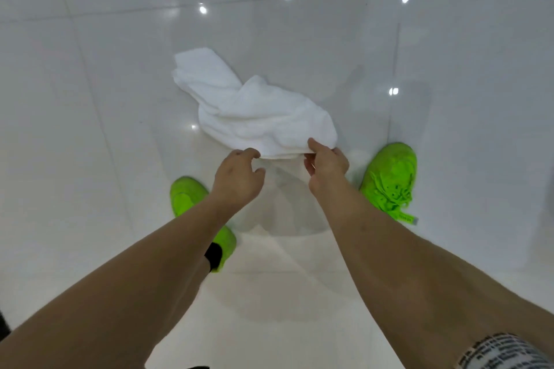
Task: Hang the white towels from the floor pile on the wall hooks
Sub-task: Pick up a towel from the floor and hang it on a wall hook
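The right hand point(326, 163) is pinching the near edge of the white towels point(254, 108); the left hand point(238, 178) is touching it, grip unclear. Soft, light, floppy cloth: best taken by that hem.

Two hands reach down: a left hand point(236, 177) and a right hand point(326, 163). One heap of white towels point(254, 111) lies on the floor point(90, 99); the number of towels in it cannot be told. Two green shoes stand there, one left point(187, 198), one right point(391, 177).
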The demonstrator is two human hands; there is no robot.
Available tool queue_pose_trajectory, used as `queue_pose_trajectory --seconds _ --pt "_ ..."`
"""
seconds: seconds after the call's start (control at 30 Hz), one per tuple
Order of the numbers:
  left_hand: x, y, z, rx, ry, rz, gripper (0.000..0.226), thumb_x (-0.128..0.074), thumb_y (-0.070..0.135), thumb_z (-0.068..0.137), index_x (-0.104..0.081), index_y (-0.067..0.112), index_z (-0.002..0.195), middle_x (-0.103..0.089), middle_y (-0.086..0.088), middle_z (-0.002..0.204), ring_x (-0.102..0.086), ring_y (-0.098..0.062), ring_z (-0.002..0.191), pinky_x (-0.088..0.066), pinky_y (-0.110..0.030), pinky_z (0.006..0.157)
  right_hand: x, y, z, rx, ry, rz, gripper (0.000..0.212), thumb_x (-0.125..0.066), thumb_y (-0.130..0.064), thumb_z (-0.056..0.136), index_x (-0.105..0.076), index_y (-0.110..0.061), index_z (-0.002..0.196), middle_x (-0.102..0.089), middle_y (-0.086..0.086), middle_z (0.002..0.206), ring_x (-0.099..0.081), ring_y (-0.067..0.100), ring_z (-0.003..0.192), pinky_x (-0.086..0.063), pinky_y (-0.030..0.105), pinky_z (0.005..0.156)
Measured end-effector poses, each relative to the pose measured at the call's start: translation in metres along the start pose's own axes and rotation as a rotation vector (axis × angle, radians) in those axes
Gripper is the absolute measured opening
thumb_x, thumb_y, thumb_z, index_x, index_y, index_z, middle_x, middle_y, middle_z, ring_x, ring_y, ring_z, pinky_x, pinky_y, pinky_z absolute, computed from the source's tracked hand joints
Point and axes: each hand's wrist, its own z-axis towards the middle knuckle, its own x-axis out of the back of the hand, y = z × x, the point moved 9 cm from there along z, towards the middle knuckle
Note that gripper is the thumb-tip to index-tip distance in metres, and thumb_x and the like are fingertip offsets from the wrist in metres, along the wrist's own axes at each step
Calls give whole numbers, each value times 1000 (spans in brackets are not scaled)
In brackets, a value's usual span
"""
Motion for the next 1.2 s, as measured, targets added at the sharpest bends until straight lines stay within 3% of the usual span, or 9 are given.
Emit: queue_pose_trajectory --seconds 0.1,0.27,0.4,0.57,0.63,0.73,0.93,1.1,1.2 --pt "50 55 -57 -53 30 -7 42 -60 27 91 -57 18 132 -57 -7 126 -56 -24 112 -37 -28 94 -7 -61 -85 201 -136 -133 24 -74 2 76 -57 -14 68 -61 5 71 -54 18 63 -50 27 59" --pt "160 171 -167 -145 173 -39 47 -60 22 91 -51 21 137 -57 -6 130 -56 -24 115 -39 -28 91 -6 -177 -263 387 -474 -314 9 -59 0 80 -66 2 85 -60 9 79 -58 21 73 -51 33 68" --pt "257 276 -266 -228 360 -137 56 -49 6 91 -43 20 144 -55 -5 135 -55 -23 118 -39 -24 90 20 -276 -389 557 -566 -577 25 -61 -27 84 -60 -7 71 -63 20 81 -62 36 76 -56 47 83" --pt "332 402 -384 -454 432 -64 79 -47 -1 87 -24 36 153 -30 5 156 -34 -19 140 -38 -30 104 83 -387 -520 829 -641 -767 27 -52 -35 95 -59 -20 74 -59 0 79 -56 20 77 -43 32 73" --pt "345 449 -429 -613 418 8 62 -54 6 86 -44 40 137 -46 10 145 -42 -18 134 -43 -29 98 117 -421 -567 889 -681 -762 30 -50 -36 100 -67 -20 82 -70 -2 88 -65 18 86 -49 32 79" --pt "357 494 -496 -708 380 -38 16 -67 29 84 -59 34 97 -66 8 96 -61 -15 90 -46 -25 67 177 -452 -632 988 -708 -792 35 -58 -42 97 -71 -9 90 -71 2 87 -67 18 83 -49 30 78" --pt "362 549 -631 -878 650 119 10 -55 20 84 -48 26 80 -58 2 77 -54 -22 73 -39 -30 56 317 -469 -717 1392 -328 -1067 38 -87 -32 68 -62 -11 88 -54 -4 76 -52 12 66 -38 24 57" --pt "368 554 -731 -927 959 -3 22 -39 3 75 -46 20 87 -55 -3 75 -52 -27 70 -38 -33 54 434 -471 -722 1507 118 -1233 12 -73 -26 79 -68 -15 77 -68 4 79 -66 23 76 -53 36 66" --pt "367 549 -761 -828 1013 -82 28 -39 5 79 -53 25 93 -56 0 85 -56 -26 79 -42 -33 61 511 -477 -721 1464 217 -1111 31 -63 -33 92 -60 -21 63 -62 -1 69 -60 19 69 -44 29 57"
